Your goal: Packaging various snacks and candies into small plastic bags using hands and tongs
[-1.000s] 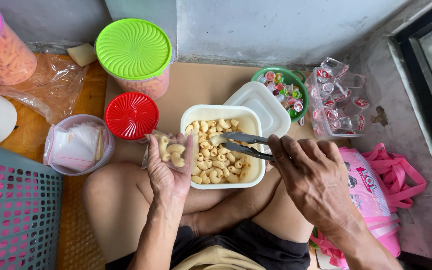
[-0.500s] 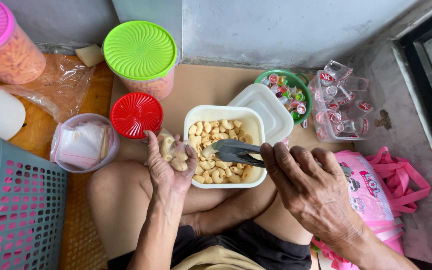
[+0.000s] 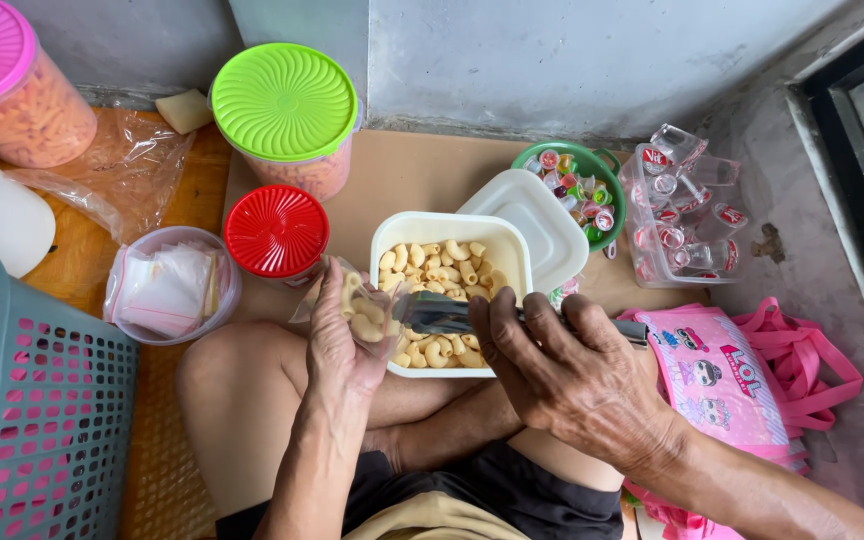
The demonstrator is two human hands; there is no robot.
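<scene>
Head cam: left hand [image 3: 337, 345] pinches a small clear bag [image 3: 364, 312] open right at the cream tub [image 3: 449, 226] rim, so macaroni drops straight in. Right hand [image 3: 562, 375] is closed round metal tongs [image 3: 442, 314], tips squeezed at the bag mouth w/ pasta.

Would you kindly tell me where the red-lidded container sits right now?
In the head view, the red-lidded container stands left of the cream tub of macaroni snacks, just below the green-lidded jar and beside the tub of small bags.

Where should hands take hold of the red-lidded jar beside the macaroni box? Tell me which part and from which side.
Grip the red-lidded jar by the round ribbed rim of its lid, coming straight down from above. It stands upright with the lid facing up and clear. The sides look crowded: the tub of small bags to its left, the left hand with the macaroni bag to its right.
</scene>
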